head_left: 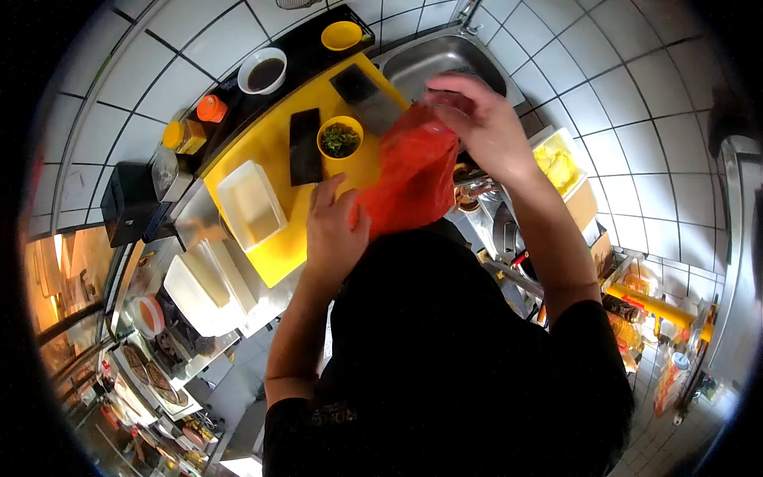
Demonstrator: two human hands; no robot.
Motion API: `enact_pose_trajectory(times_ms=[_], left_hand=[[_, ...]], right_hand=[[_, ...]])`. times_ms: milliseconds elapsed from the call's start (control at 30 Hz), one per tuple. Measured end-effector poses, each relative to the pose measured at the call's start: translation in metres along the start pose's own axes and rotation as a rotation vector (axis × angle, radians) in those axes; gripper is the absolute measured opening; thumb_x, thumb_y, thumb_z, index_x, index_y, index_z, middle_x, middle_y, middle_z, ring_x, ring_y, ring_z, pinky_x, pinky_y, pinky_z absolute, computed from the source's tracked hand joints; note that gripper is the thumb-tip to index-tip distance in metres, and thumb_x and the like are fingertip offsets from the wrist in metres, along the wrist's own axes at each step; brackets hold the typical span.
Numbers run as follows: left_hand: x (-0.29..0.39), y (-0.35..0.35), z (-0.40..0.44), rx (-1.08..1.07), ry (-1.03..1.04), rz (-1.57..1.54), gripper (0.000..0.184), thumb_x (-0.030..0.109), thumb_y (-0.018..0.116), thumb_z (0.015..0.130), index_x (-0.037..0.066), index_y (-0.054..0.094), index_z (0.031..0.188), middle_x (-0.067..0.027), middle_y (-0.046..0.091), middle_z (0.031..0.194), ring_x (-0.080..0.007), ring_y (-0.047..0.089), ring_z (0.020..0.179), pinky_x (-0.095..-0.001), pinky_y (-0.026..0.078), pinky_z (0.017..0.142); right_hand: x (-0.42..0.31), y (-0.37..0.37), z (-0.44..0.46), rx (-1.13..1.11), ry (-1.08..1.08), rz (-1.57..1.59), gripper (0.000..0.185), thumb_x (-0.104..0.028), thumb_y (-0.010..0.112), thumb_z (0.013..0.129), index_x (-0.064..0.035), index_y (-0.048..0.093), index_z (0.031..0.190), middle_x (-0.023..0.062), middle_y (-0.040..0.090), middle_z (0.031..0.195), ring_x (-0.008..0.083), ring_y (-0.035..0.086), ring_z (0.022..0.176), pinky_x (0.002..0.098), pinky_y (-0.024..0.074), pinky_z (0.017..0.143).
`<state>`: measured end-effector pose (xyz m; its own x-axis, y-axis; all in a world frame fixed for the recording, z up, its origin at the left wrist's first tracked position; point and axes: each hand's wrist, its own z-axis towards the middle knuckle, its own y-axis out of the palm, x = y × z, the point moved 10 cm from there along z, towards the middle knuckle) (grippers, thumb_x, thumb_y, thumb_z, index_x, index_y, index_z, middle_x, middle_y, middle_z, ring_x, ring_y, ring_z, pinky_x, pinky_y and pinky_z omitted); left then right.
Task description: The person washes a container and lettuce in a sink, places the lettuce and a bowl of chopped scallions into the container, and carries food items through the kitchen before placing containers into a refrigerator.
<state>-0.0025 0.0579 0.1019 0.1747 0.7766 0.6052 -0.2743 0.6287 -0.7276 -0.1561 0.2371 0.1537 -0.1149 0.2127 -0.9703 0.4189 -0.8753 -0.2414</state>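
Observation:
A red plastic bag (pixel 417 179) hangs in front of my chest over the right part of the yellow cutting board (pixel 278 258). My right hand (pixel 477 119) grips its gathered top, fingers wrapped round the plastic. On the bag's lower left, my left hand (pixel 338 222) has its fingers apart and slightly bent; the fingertips are beside the bag's edge, and whether they touch it I cannot tell. Just beyond that hand stands a yellow bowl (pixel 341 137) with chopped green herbs. A dark flat slab (pixel 305 147) lies to the bowl's left.
A white rectangular tub (pixel 251 205) sits on the board's left part. Behind are a white bowl of dark liquid (pixel 265 73), a yellow bowl (pixel 342 36) and an orange-lidded jar (pixel 211 109). The steel sink (pixel 445 60) is at the back right, near a tub of yellow food (pixel 559 164).

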Motion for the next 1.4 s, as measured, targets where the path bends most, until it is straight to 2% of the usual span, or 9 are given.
enact_pose_trajectory(times_ms=[133, 333, 567, 733, 1000, 1133, 1167, 1233, 1400], left_hand=[[0.041, 0.046, 0.028, -0.197, 0.158, -0.350, 0.022, 0.002, 0.064, 0.082, -0.001, 0.068, 0.103, -0.0202, 0.066, 0.107, -0.0427, 0.064, 0.095, -0.0473, 0.054, 0.084], [-0.012, 0.079, 0.042, -0.053, -0.077, 0.012, 0.035, 0.008, 0.067, 0.084, 0.001, 0.063, 0.118, -0.0189, 0.064, 0.108, -0.0408, 0.064, 0.097, -0.0466, 0.055, 0.081], [-0.011, 0.071, 0.035, 0.030, 0.013, 0.250, 0.024, 0.014, 0.072, 0.083, 0.005, 0.065, 0.104, -0.0120, 0.058, 0.110, -0.0360, 0.059, 0.097, -0.0465, 0.053, 0.076], [-0.013, 0.078, 0.035, 0.048, 0.117, 0.359, 0.014, 0.014, 0.072, 0.081, 0.006, 0.061, 0.086, -0.0111, 0.059, 0.098, -0.0340, 0.058, 0.090, -0.0465, 0.049, 0.077], [0.019, 0.108, 0.033, -0.564, -0.349, -0.797, 0.012, 0.012, 0.063, 0.092, 0.002, 0.066, 0.099, -0.0110, 0.066, 0.092, -0.0270, 0.065, 0.086, -0.0385, 0.052, 0.075], [-0.025, 0.161, 0.021, -0.501, -0.941, -1.333, 0.021, 0.010, 0.062, 0.090, 0.002, 0.069, 0.109, -0.0064, 0.069, 0.091, -0.0203, 0.065, 0.077, -0.0358, 0.053, 0.072], [-0.040, 0.171, 0.025, -0.674, -0.804, -0.954, 0.030, 0.009, 0.054, 0.096, 0.004, 0.066, 0.123, -0.0101, 0.073, 0.103, -0.0277, 0.069, 0.103, -0.0351, 0.054, 0.087], [-0.094, 0.240, 0.022, -0.716, -0.336, -0.375, 0.032, 0.011, 0.052, 0.099, 0.002, 0.062, 0.128, -0.0112, 0.071, 0.112, -0.0290, 0.067, 0.109, -0.0387, 0.053, 0.093], [-0.077, 0.250, 0.043, -0.539, -0.080, 0.059, 0.034, 0.014, 0.049, 0.102, 0.002, 0.058, 0.133, -0.0123, 0.067, 0.122, -0.0297, 0.064, 0.115, -0.0415, 0.052, 0.098]], right_hand=[[-0.013, 0.035, 0.036, -0.093, -0.088, 0.010, 0.037, 0.001, 0.061, 0.094, -0.0053, 0.060, 0.130, 0.0189, 0.055, 0.136, 0.0261, 0.064, 0.119, 0.0377, 0.0552, 0.100], [-0.064, 0.038, 0.039, -0.106, -0.481, -0.574, 0.049, 0.002, 0.054, 0.095, -0.0127, 0.054, 0.141, 0.0140, 0.048, 0.149, 0.0293, 0.054, 0.133, 0.0406, 0.0484, 0.107], [-0.050, 0.014, 0.041, -0.111, -0.624, -0.696, 0.051, 0.004, 0.055, 0.093, -0.0174, 0.057, 0.140, 0.0111, 0.047, 0.151, 0.0283, 0.057, 0.130, 0.0405, 0.0515, 0.104], [0.000, -0.037, 0.050, 0.080, -0.367, -0.492, 0.045, 0.002, 0.060, 0.092, -0.0115, 0.060, 0.135, 0.0154, 0.055, 0.141, 0.0276, 0.061, 0.123, 0.0392, 0.0570, 0.089], [0.263, -0.066, 0.034, 0.085, 0.429, -0.220, 0.048, -0.029, 0.063, 0.097, -0.0018, 0.056, 0.136, 0.0231, 0.061, 0.132, 0.0353, 0.058, 0.125, 0.0420, 0.0467, 0.104], [0.319, -0.042, 0.027, -0.069, 0.333, 0.024, 0.052, -0.042, 0.052, 0.103, -0.0007, 0.059, 0.134, 0.0117, 0.068, 0.121, 0.0202, 0.064, 0.110, 0.0334, 0.0506, 0.093], [0.322, -0.038, 0.022, -0.065, 0.449, 0.074, 0.052, -0.041, 0.053, 0.103, -0.0004, 0.059, 0.135, 0.0109, 0.068, 0.121, 0.0195, 0.064, 0.109, 0.0329, 0.0507, 0.093], [0.315, -0.031, 0.015, -0.050, 0.550, 0.114, 0.050, -0.038, 0.054, 0.103, 0.0003, 0.060, 0.134, 0.0105, 0.069, 0.119, 0.0188, 0.065, 0.106, 0.0322, 0.0510, 0.092], [0.320, -0.041, 0.017, -0.020, 0.520, -0.092, 0.044, -0.032, 0.056, 0.102, 0.0012, 0.064, 0.130, 0.0106, 0.071, 0.114, 0.0183, 0.066, 0.100, 0.0311, 0.0510, 0.092]])
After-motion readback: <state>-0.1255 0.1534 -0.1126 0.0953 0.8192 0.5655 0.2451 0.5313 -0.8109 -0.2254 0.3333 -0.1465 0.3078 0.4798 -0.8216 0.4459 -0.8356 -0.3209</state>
